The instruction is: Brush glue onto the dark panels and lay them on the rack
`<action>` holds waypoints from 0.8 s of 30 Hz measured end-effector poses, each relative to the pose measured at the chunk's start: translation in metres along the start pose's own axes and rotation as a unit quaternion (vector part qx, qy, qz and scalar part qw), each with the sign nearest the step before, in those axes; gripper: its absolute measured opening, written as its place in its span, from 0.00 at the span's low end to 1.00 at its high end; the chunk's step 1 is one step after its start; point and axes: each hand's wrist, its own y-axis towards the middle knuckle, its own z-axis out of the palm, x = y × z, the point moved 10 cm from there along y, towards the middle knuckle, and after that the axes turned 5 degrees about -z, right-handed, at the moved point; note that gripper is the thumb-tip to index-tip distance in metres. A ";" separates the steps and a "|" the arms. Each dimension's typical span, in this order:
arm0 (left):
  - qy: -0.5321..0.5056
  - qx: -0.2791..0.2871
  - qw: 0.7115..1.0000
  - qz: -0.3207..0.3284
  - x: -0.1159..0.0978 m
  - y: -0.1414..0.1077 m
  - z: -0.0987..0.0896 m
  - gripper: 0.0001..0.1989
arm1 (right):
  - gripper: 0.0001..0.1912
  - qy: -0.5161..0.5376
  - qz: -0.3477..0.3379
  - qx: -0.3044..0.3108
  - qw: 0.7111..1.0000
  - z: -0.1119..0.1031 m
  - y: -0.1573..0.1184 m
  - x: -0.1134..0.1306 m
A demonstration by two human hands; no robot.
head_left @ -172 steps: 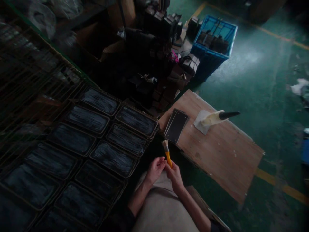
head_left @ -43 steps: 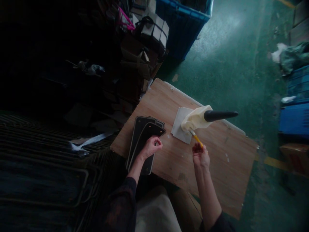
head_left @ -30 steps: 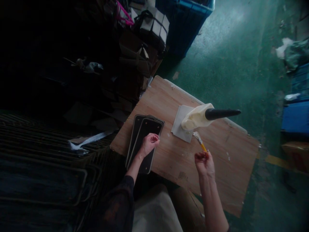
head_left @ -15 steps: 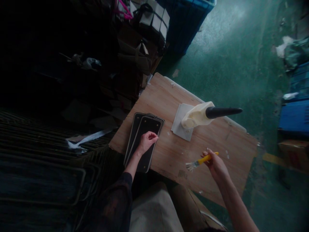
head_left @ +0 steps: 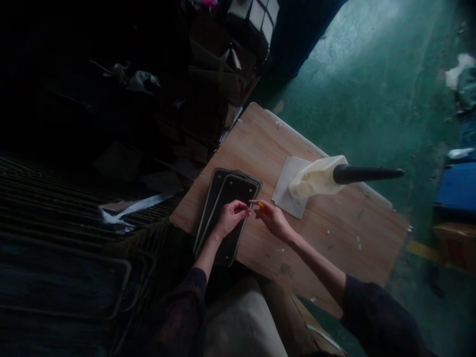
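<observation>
Several dark rectangular panels with pale rims (head_left: 238, 186) lie stacked and slightly fanned on the wooden board (head_left: 334, 228). Over the top panel is my left hand (head_left: 233, 217), its thumb and fingers pinched together; anything between them is too small to make out. Close beside it, at the panel's right edge, my right hand (head_left: 270, 218) is closed round the yellow brush handle (head_left: 261, 205). The brush's bristles are hidden. A cream container with a long black nozzle (head_left: 320, 177) lies on a grey sheet (head_left: 285, 192), right of my hands.
Bundled boxes (head_left: 256, 17) stand at the top beside a dark blue crate (head_left: 305, 34). Racks of rimmed panels (head_left: 63, 277) fill the lower left. Blue crates (head_left: 457, 186) and a cardboard box (head_left: 455, 243) are on the green floor at the right.
My right hand has moved left with the brush, from over the board's right part to beside my left hand. My left hand keeps its pinch over the panels. The view has shifted slightly.
</observation>
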 end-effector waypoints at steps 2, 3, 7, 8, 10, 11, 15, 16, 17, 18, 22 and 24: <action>-0.023 0.001 1.000 -0.011 0.003 0.001 0.000 0.15 | 0.16 -0.035 -0.011 0.023 0.999 0.008 0.012 0.001; -0.032 -0.001 0.999 -0.013 0.004 0.001 -0.001 0.15 | 0.15 -0.051 -0.008 0.035 0.998 0.010 0.016 -0.001; -0.030 -0.012 0.999 0.001 0.005 0.002 -0.005 0.14 | 0.09 -0.134 0.012 0.065 0.989 0.009 0.027 -0.006; -0.022 -0.012 1.000 0.004 0.005 0.002 -0.005 0.14 | 0.08 -0.146 0.015 0.072 0.986 0.009 0.028 -0.006; -0.010 -0.014 1.000 0.004 0.006 0.002 -0.006 0.14 | 0.08 -0.157 0.016 0.085 0.984 0.010 0.030 -0.008; -0.006 -0.016 1.000 0.004 0.006 0.002 -0.006 0.15 | 0.07 -0.162 0.016 0.085 0.983 0.010 0.030 -0.008; 0.008 -0.029 1.000 0.002 0.005 0.003 -0.006 0.15 | 0.05 -0.210 0.014 0.064 0.976 0.008 0.033 -0.008; 0.008 -0.036 0.999 -0.001 0.005 0.004 -0.006 0.16 | 0.04 -0.214 0.016 0.062 0.975 0.008 0.034 -0.007; 0.005 -0.047 0.999 -0.007 0.006 0.005 -0.006 0.16 | 0.05 -0.213 0.020 0.061 0.975 0.007 0.034 -0.008; 0.001 -0.060 0.998 -0.015 0.008 0.006 -0.007 0.16 | 0.06 -0.207 0.029 0.062 0.976 0.006 0.034 -0.009; 0.002 -0.126 0.991 -0.039 0.013 0.010 -0.011 0.17 | 0.08 -0.179 0.079 0.086 0.977 -0.012 0.011 -0.027; 0.001 -0.145 0.989 -0.042 0.013 0.010 -0.012 0.16 | 0.08 -0.184 0.119 0.108 0.970 -0.035 -0.024 -0.046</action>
